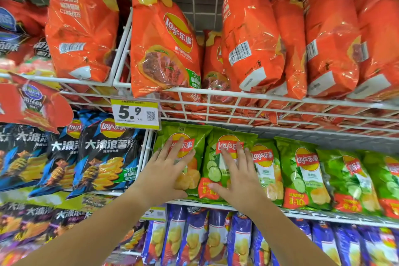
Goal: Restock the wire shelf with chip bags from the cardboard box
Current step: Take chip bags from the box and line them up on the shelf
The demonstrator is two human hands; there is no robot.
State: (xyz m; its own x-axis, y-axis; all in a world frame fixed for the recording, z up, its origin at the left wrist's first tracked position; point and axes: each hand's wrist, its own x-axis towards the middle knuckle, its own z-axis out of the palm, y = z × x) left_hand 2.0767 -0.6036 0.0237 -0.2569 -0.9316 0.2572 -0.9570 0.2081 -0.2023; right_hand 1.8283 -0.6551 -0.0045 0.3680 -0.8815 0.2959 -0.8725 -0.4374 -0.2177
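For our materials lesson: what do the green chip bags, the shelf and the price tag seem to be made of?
Green chip bags: glossy plastic film, judging by the crinkles and glare.
Shelf: thin rods, probably metal, coated white.
Price tag: likely printed paper in a clear plastic holder, which shows a faint sheen.

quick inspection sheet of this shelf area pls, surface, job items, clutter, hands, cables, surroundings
surface: white wire shelf, its front rail below the green bags.
job's things: green chip bags upright in a row; cardboard box not in view.
clutter: orange chip bags above lean unevenly, several showing their backs.
grippers: left hand flat and open on the leftmost green bag; right hand flat and open on the next bag.
cables: nothing seen.
surroundings: price tag reading 5.9 on the upper shelf; black chip bags to the left; purple chip bags below.
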